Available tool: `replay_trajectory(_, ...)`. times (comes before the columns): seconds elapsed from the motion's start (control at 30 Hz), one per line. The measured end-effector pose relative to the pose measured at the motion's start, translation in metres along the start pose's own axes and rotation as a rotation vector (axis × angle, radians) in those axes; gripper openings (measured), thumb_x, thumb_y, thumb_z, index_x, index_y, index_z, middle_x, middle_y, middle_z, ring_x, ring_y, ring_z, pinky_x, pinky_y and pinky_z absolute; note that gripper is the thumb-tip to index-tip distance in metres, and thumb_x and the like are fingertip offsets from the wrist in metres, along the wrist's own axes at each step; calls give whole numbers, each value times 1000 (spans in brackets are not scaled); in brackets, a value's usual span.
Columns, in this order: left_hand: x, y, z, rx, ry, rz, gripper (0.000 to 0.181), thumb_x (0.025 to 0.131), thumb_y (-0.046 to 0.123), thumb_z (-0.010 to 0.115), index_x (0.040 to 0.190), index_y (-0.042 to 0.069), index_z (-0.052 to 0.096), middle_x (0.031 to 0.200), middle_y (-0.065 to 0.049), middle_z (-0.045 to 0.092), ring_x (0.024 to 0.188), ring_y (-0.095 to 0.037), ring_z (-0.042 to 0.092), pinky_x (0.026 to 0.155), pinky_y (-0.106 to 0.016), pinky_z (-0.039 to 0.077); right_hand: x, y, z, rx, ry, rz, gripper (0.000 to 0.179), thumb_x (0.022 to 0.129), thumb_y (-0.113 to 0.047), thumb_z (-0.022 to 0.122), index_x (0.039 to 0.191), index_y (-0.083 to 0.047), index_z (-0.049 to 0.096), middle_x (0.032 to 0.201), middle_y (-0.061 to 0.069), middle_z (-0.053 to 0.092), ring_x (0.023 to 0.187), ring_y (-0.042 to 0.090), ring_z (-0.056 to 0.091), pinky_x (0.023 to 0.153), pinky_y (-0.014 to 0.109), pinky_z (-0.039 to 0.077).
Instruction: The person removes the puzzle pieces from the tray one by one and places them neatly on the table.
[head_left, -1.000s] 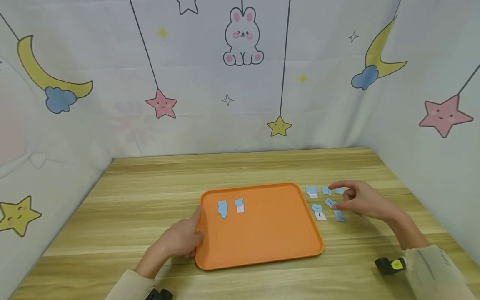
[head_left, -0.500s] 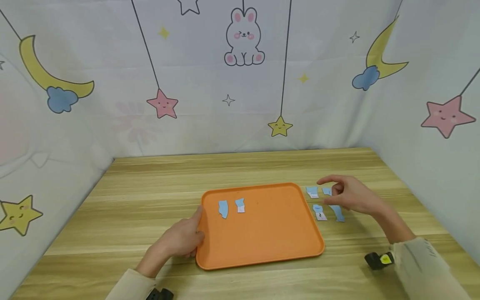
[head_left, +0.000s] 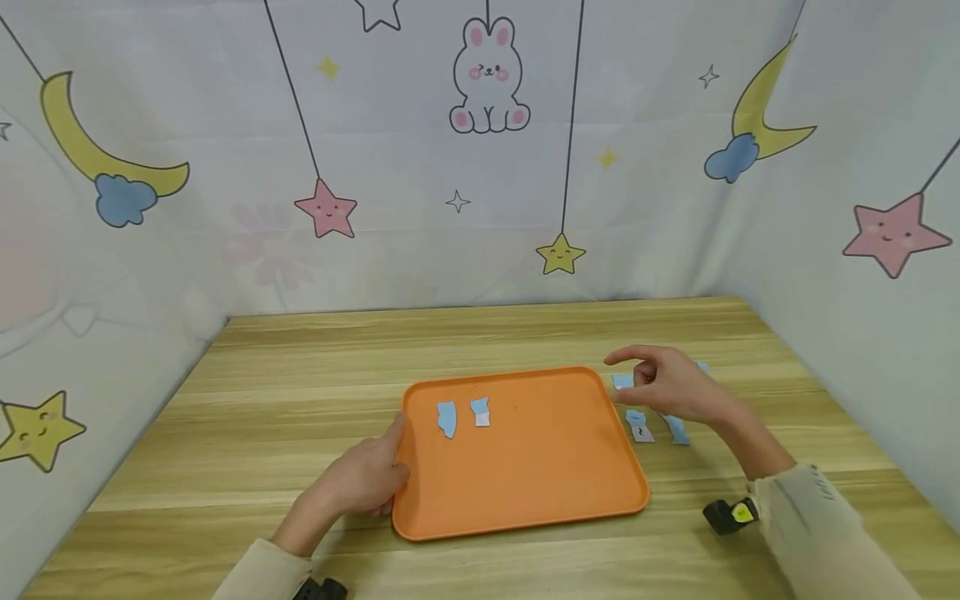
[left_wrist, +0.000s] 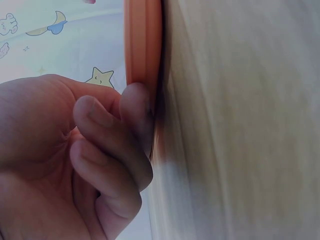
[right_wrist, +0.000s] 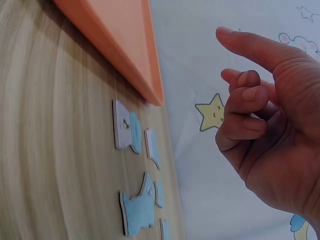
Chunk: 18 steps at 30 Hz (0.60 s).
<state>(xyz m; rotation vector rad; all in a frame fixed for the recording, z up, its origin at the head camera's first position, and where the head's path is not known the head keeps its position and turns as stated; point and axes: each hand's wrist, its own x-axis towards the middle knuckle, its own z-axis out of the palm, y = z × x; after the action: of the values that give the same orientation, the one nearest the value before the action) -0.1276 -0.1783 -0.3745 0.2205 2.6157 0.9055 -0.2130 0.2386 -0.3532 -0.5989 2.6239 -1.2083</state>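
Note:
An orange tray [head_left: 525, 475] lies on the table, and my left hand [head_left: 360, 479] grips its left edge. The left wrist view shows the fingertips [left_wrist: 136, 100] against the tray's side, the other fingers curled. Two flat puzzle pieces lie in the tray's upper left: a blue piece [head_left: 447, 419] and a blue-and-white piece [head_left: 481, 412]. My right hand [head_left: 675, 387] hovers by the tray's upper right corner, thumb and index finger spread with nothing between them, the other fingers curled. Below it lie a blue-and-white puzzle piece [head_left: 640, 427] and a blue puzzle piece [right_wrist: 137, 212]. It partly hides others.
Several loose puzzle pieces, including one near the tray corner [head_left: 622, 381], are grouped right of the tray on the wooden table [head_left: 300, 358]. A white curtain [head_left: 405, 275] printed with stars, moons and a rabbit encloses the table's back and sides.
My right hand has moved left from over the loose puzzle pieces to the tray's upper right corner, thumb and index finger still apart. My left hand and the tray have stayed put.

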Motion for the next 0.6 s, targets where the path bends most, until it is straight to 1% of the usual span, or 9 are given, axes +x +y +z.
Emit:
replay_trajectory(0.07,0,1,0,2,1,0,76,91,8,44,152,2,1,49,-5,57,35,-12,45,39,-26,35,2,-3,2,7,-1,-4,48,82,-33,74,125,-18,57,63,2,47,50,11,39,51,29,42)
replay_trajectory(0.2,-1,1,-1,4,-2,-1,76,91,8,45,152,1,1,50,-5,57,35,-13,46,39,-26,36,6,-9,8,10,4,-16,50,79,-36,76,123,-20,59,63,2,46,52,11,39,49,28,39)
replay_trajectory(0.37,-1,1,-1,4,-5,-12,76,91,8,44,153,2,1,50,-5,57,35,-12,44,38,-25,34,12,-15,15,5,1,-35,49,78,-38,77,121,-22,60,64,1,47,55,11,40,50,27,39)
replay_trajectory(0.4,-1,1,0,5,-5,-12,76,91,8,44,153,2,1,50,-5,57,34,-12,44,38,-25,34,13,-16,17,4,1,-35,47,78,-38,77,120,-23,61,63,1,47,54,11,40,49,26,38)
replay_trajectory(0.47,-1,1,0,9,3,-6,76,90,8,44,152,1,1,49,-5,57,34,-12,44,39,-26,35,15,-22,20,-1,0,-31,46,79,-33,76,121,-21,60,62,1,46,54,11,39,49,25,37)
replay_trajectory(0.6,-1,1,0,9,7,-1,76,90,8,44,152,1,2,48,-4,56,34,-12,44,39,-26,36,19,-26,24,3,-10,-28,47,79,-31,77,121,-18,60,62,0,43,53,11,36,49,25,33)
